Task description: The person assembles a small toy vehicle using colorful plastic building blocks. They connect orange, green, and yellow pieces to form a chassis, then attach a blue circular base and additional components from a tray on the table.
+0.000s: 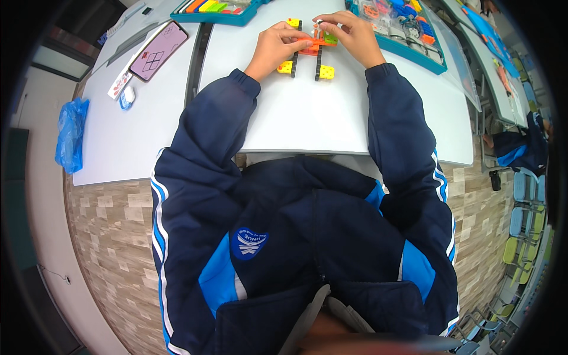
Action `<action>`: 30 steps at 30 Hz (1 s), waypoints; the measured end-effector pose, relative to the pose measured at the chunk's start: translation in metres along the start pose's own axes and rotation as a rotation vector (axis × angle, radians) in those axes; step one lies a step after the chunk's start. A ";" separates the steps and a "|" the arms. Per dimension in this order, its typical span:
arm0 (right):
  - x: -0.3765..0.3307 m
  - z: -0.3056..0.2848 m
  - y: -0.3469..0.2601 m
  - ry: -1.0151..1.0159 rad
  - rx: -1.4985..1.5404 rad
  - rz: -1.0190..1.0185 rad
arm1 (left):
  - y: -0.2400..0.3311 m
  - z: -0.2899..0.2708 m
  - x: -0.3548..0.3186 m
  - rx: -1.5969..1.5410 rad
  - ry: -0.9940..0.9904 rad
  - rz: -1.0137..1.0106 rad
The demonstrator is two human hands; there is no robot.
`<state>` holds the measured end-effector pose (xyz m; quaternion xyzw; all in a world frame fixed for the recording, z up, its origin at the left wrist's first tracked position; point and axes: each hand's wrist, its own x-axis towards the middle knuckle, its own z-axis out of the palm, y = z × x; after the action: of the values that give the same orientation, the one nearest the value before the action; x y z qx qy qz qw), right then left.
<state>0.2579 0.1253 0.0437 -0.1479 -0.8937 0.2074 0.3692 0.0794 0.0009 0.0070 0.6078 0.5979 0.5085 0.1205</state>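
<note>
A small construction-toy model lies on the white table in front of me. It has black beams, yellow blocks at the corners, orange and red pieces across the middle, and a green piece to the right. From the left, my left hand pinches an orange piece of the model between thumb and fingers. My right hand is closed around the model's upper right part, by the green piece and a small white and black part. Its fingertips partly cover what they grip.
Teal trays of toy parts stand behind on the left and right. A tablet-like device with a pink screen lies left, near a small white and blue object. A blue plastic bag hangs at the left table edge. Chairs stand far right.
</note>
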 end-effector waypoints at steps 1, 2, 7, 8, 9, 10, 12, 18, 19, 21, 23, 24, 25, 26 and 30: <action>0.000 0.001 0.000 0.017 0.041 -0.005 | 0.000 0.000 0.000 -0.013 0.003 0.014; 0.001 0.002 0.001 0.034 0.081 -0.010 | 0.001 0.000 0.000 -0.004 0.002 -0.003; 0.003 0.004 0.002 0.076 -0.133 -0.100 | 0.004 0.000 0.002 0.012 -0.003 -0.022; 0.004 0.005 0.002 0.106 -0.150 -0.167 | 0.004 -0.001 0.002 0.032 -0.002 -0.031; 0.004 0.005 0.002 0.109 -0.154 -0.182 | 0.005 -0.001 0.002 0.019 0.000 -0.023; 0.005 0.006 0.002 0.113 -0.159 -0.196 | 0.005 -0.001 0.002 0.022 0.001 -0.020; 0.006 0.007 0.002 0.126 -0.171 -0.224 | 0.006 -0.001 0.002 0.023 0.003 -0.017; 0.009 0.009 -0.003 0.209 -0.253 -0.408 | 0.003 -0.001 0.004 0.045 0.007 -0.006; 0.009 0.009 -0.005 0.207 -0.271 -0.413 | 0.003 -0.001 0.004 0.046 0.006 -0.010; 0.007 0.008 -0.008 0.185 -0.271 -0.404 | 0.001 0.000 0.004 0.040 0.005 -0.017; 0.004 0.006 -0.011 0.145 -0.233 -0.375 | 0.000 0.000 0.004 0.036 0.001 -0.032; 0.005 0.005 -0.011 0.146 -0.254 -0.398 | 0.000 0.000 0.004 0.016 0.003 -0.023; 0.006 0.004 -0.010 0.147 -0.274 -0.421 | -0.001 0.001 0.004 0.007 0.005 -0.022; 0.007 0.003 -0.009 0.148 -0.294 -0.445 | -0.001 0.001 0.004 0.011 0.007 -0.029; 0.005 0.003 -0.002 0.121 -0.214 -0.327 | -0.001 0.001 0.004 -0.012 0.012 -0.030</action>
<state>0.2524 0.1248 0.0457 -0.0516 -0.8990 0.0395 0.4331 0.0782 0.0052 0.0078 0.5949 0.6047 0.5138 0.1283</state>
